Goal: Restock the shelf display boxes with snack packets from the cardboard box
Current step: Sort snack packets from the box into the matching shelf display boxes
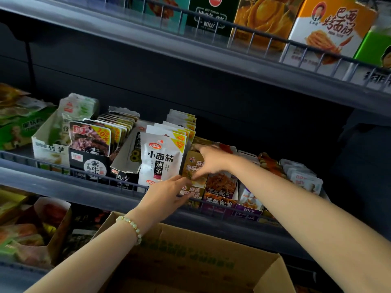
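Note:
An open brown cardboard box [211, 261] sits low in front of me, its inside hidden. On the middle shelf stands an olive-gold display box [191, 192] with matching gold snack packets [191, 163] upright in it. My right hand [211, 158] reaches in from the right and holds the top of the gold packets, fingers curled over them. My left hand [167, 193], with a bead bracelet at the wrist, touches the packets' lower front edge with its fingertips. White packets [160, 157] stand just to the left.
A wire rail [88, 176] runs along the middle shelf's front. Dark, green and white display boxes fill the shelf to the left, purple and orange ones [222, 187] to the right. Large boxes stand on the upper shelf [330, 30]. More packets lie on the lower shelf at left.

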Tool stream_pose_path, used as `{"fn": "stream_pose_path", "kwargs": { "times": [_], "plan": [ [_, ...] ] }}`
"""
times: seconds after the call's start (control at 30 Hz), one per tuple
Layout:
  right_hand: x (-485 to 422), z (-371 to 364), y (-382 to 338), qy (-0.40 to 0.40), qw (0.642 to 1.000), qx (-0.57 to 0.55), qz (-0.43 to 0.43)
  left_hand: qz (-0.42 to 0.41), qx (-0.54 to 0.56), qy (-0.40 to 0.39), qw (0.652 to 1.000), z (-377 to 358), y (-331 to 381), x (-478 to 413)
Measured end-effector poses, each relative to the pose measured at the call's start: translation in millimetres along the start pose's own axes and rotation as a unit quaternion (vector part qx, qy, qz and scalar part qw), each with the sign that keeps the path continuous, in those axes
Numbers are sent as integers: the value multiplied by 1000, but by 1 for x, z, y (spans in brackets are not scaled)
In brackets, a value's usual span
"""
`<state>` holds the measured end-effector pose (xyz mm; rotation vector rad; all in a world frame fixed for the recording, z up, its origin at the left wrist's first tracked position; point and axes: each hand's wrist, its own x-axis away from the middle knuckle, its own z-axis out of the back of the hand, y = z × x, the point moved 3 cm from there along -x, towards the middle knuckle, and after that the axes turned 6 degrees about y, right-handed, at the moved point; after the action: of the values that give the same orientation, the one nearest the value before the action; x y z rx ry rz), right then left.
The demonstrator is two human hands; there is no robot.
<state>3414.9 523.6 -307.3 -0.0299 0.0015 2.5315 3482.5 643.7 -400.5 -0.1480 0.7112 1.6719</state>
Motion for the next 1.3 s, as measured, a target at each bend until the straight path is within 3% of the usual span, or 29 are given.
{"fn": "stream_pose_path", "kwargs": {
  "times": [0.3, 0.53, 0.67, 0.83, 0.93, 1.13, 1.23, 1.3],
  "plan": [
    [25, -5, -10, 89, 995, -21, 30, 1, 20, -2, 1000, 0, -2, -3],
    [17, -9, -4, 177, 983, 44, 37, 6, 35, -7, 999, 3, -2, -2],
    [8, -6, 1, 119, 991, 45, 52, 12, 42, -8, 999, 2, -3, -5],
    [4, -6, 7, 56, 998, -6, 11, 14, 62, -19, 998, 3, -3, -4],
    [0, -1, 7, 40, 998, -57, -2, 15, 76, 2, 997, 11, -1, -2],
    [0, -2, 6, 9, 999, -48, -2, 0, 86, 19, 996, 20, 3, -2],
    [2, 3, 10, 2, 995, -104, -14, -11, 102, 80, 991, 36, -2, 1],
    [3, 9, 13, 7, 982, -185, -28, -40, 90, 180, 979, 56, -10, 2]
  ]
}}
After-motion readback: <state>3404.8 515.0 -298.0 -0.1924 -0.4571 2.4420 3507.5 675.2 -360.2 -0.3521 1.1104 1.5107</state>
